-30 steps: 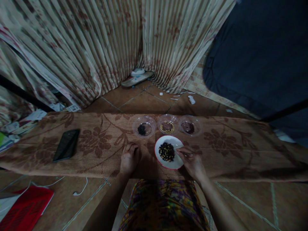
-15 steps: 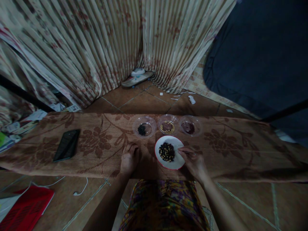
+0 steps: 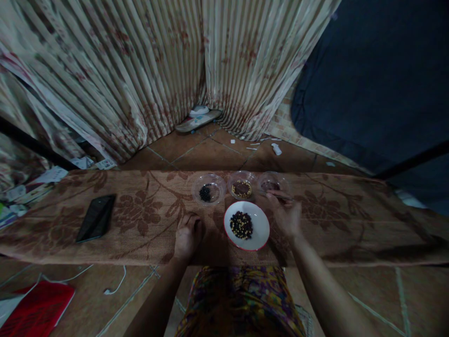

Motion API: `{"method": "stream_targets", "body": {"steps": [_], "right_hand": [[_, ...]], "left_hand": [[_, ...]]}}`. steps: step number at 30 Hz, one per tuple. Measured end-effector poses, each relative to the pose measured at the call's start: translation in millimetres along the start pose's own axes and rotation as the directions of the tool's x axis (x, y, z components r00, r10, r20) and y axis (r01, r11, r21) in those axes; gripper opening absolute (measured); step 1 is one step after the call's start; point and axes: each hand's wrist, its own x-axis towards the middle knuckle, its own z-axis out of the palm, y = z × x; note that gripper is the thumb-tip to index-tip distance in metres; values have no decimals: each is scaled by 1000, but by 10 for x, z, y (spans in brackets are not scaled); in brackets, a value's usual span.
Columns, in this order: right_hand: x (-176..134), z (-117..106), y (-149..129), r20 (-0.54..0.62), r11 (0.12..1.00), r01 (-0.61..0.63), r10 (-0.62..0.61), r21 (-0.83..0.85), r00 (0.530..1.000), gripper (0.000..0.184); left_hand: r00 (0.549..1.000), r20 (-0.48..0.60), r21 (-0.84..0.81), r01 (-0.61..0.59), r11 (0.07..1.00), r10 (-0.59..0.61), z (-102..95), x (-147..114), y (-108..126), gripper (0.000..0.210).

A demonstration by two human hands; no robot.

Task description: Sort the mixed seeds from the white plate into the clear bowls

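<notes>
My right hand (image 3: 286,216) pinches a thin pair of metal tweezers (image 3: 283,197) just in front of the right clear bowl (image 3: 286,183), which holds dark red beans. Below it sits a white plate (image 3: 260,230) with a red rim, with a pile of mixed black, yellow and dark beans (image 3: 241,225) on its left side. Yellow beans lie in the middle clear bowl (image 3: 242,175); black beans lie in the left clear bowl (image 3: 218,180). My left hand (image 3: 186,236) rests on the cloth left of the plate, its fingers curled around nothing visible.
A patterned brown cloth (image 3: 147,243) covers the narrow table. A black phone (image 3: 96,218) lies at its left. Beyond stand striped curtains (image 3: 157,70) and a skateboard (image 3: 198,121) on the tiled floor. A red bag (image 3: 37,306) and a white cable lie at lower left.
My right hand has moved from the plate's bean pile up and away to the right bowl, still with the tweezers. The left hand stays put; the view has shifted slightly.
</notes>
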Motion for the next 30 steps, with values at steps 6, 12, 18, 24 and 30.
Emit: {"method": "stream_targets", "body": {"steps": [6, 12, 18, 24, 30], "right_hand": [[-199, -122, 121, 4, 999, -19, 20, -50, 1000, 27], [-582, -364, 207, 186, 985, -114, 137, -130, 973, 31], [-674, -346, 229, 222, 982, -72, 111, -173, 969, 31], [-690, -307, 190, 225, 978, -37, 84, -204, 971, 30], [-711, -300, 209, 215, 983, -73, 109, -168, 971, 29]], "left_hand": [[1000, -9, -30, 9, 999, -10, -2, 4, 13, 12], [1000, -7, -20, 7, 1000, -7, -1, 6, 7, 12], [1000, 6, -33, 13, 999, -13, -21, 14, 34, 12], [1000, -4, -27, 23, 999, -23, 6, 5, 12, 13], [1000, -3, -22, 15, 1000, -15, 14, -3, 0, 14]]}}
